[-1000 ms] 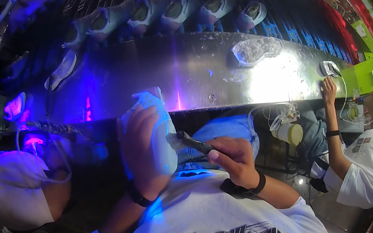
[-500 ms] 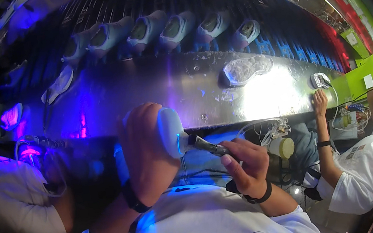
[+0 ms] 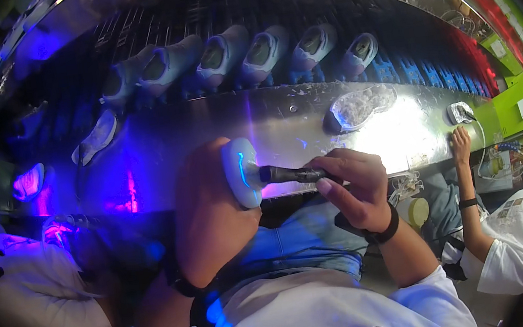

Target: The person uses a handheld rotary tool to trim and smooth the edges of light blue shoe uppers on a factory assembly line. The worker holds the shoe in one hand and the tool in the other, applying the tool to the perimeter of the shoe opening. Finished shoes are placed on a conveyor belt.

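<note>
At frame centre, the left hand [image 3: 212,217] grips a white sole [image 3: 241,173]; the right hand [image 3: 351,184] clasps a dark pen-like tool [image 3: 290,175] touching its edge. The tool could skid off that narrow rim toward the left fingers.

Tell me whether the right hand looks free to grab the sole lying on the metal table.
Probably not: the right hand is gripping a dark torch, though the sole lies uncovered just beyond.
</note>
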Demonstrator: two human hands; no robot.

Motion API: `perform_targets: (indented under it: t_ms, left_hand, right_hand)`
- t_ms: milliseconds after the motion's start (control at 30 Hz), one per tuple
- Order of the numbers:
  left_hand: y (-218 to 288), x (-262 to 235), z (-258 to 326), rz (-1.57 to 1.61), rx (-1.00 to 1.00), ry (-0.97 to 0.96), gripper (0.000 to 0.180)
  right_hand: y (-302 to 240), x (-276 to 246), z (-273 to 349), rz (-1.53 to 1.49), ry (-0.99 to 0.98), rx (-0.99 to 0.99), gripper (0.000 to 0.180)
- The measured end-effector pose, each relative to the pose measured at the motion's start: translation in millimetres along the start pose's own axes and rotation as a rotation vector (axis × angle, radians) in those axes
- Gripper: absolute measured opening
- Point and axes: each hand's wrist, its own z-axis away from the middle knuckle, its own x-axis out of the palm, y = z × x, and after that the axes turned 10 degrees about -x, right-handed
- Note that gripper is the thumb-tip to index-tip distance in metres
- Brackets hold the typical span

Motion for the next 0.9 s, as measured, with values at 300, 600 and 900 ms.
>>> perform_targets:
  t_ms: [300,600,900]
  left_hand:
    - [-9,-12,-14,0.095,-0.184,-0.162,0.049]
    - [-24,-17,-27,0.010,-0.129,-0.255,0.039]
    - [-36,-28,-29,-0.030,-0.290,-0.367,0.056]
  right_hand:
    - [33,33,0,-0.146,0.073,-0.020,0.026]
    - [53,50,19,-0.180,0.106,0.041,0.026]
    - [58,69,51,-0.135,0.128,0.204,0.021]
